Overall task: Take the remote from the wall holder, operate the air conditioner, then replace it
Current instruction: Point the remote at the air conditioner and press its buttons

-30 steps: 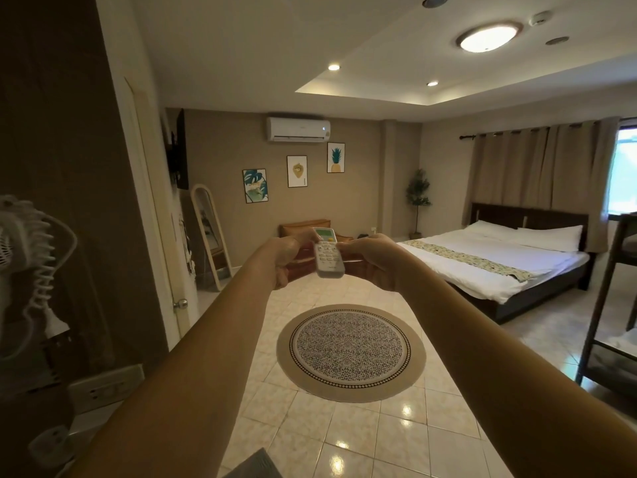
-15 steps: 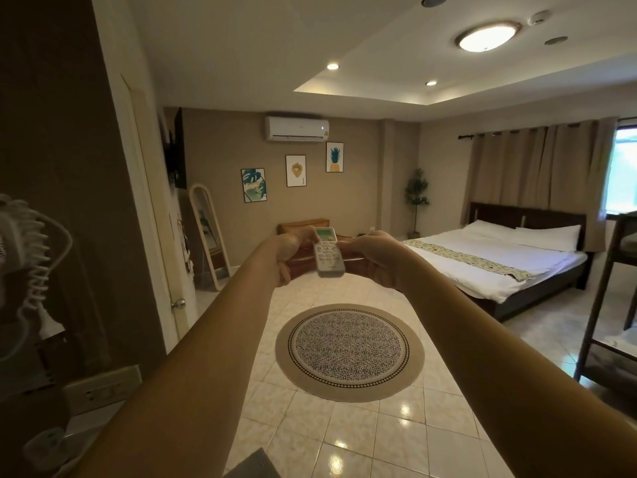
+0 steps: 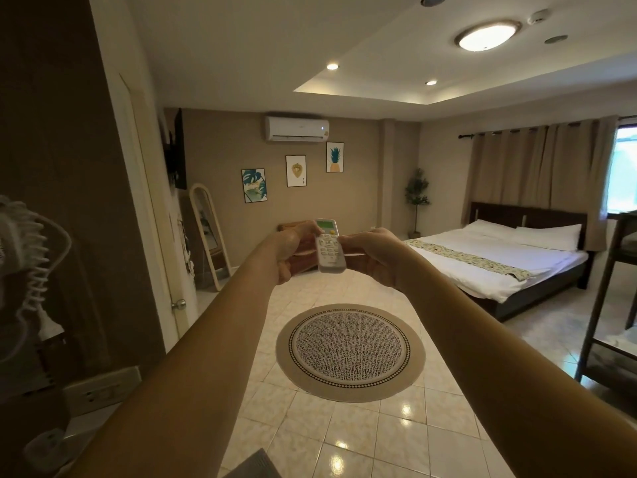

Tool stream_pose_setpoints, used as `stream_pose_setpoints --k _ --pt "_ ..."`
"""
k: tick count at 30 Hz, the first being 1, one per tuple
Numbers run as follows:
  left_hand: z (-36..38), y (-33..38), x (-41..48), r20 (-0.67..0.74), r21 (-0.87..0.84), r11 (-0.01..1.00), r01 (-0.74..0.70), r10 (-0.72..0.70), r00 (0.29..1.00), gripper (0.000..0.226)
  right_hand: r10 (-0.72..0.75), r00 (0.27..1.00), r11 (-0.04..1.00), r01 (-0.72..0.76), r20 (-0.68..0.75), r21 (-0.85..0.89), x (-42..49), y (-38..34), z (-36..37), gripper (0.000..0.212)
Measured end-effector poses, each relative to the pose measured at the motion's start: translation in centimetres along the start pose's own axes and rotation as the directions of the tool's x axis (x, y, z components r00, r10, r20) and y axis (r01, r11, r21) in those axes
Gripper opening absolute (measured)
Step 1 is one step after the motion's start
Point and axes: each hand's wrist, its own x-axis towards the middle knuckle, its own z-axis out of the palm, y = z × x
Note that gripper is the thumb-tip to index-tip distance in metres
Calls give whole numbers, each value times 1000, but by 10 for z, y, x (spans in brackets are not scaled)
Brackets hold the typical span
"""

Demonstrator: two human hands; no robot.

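While both my arms reach straight out at chest height, the white air-conditioner remote (image 3: 330,246) sits between my hands, buttons and green display facing me, its top end aimed toward the far wall. My left hand (image 3: 289,254) wraps its left edge from behind, thumb near the display. My right hand (image 3: 373,252) pinches the right edge, thumb tip on the keypad; whether a button is pressed I cannot tell. Beyond and above the remote, the white air conditioner (image 3: 296,129) hangs high on the beige wall, three framed prints (image 3: 295,170) stepped below it. Under my forearms lies a round patterned rug (image 3: 350,351) on glossy tile. Right: a made bed (image 3: 496,257) with white linen, closed curtains (image 3: 537,167) behind. Left: a leaning arched mirror (image 3: 208,236).
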Motion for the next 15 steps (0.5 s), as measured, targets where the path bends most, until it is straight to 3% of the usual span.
stream_pose_setpoints --k 15 --pt "-5 -4 0 40 -25 997 -72 73 997 5 -33 999 997 33 9 -68 -4 3 1 21"
